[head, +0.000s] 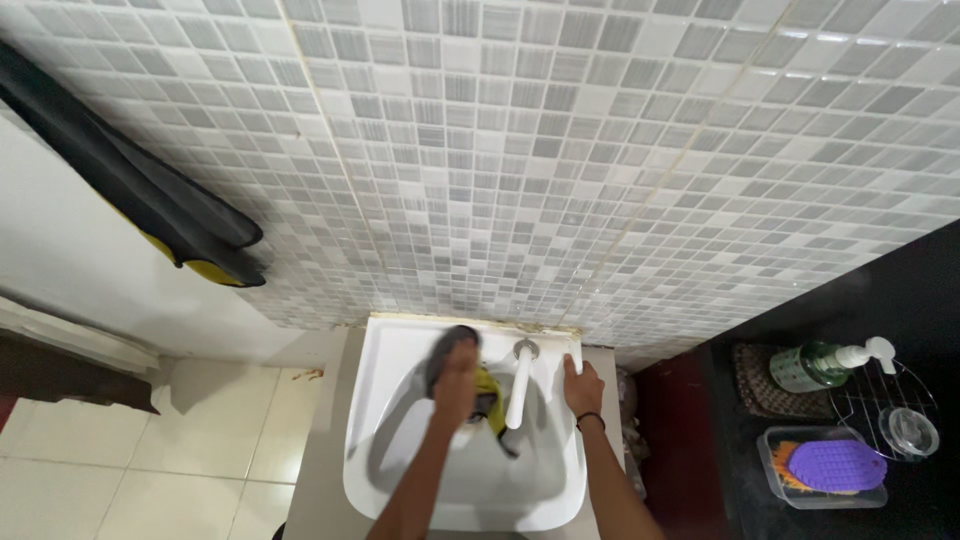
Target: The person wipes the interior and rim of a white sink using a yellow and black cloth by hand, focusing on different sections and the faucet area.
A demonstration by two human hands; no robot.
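A: Which step is this?

B: Looks like scrubbing the sink [380, 470]. The left hand [455, 385] is closed around a dark grey and yellow cloth or scrub pad [452, 348] and presses it on the inside back wall of the white basin, just left of the tap [520, 385].

A: Right hand?

B: The right hand [582, 388] rests on the back right rim of the sink, fingers curled over the edge, holding nothing else. Seems to be bracing. There's a dark band on that wrist.

A: Which way does the cloth run?

B: Blurry, so this is rough. Its long axis goes from the grey end up near the back rim, down and right to the yellow part by the base of the tap. The grey end points toward the tiled wall [560, 150]. Can't tell if it's a sponge or a folded rag.

A: And the tap?

B: White spout, long axis nearly straight toward the camera, with its outlet over the bowl.

A: What does the next move call for?

B: My guess is firm pressure and a sweep along the curved wall, steering clear of the spout.

A: Anything else around?

B: A soap pump bottle [825, 365] and a purple scrubber in a clear tub [825, 468], on the dark counter well to the right.
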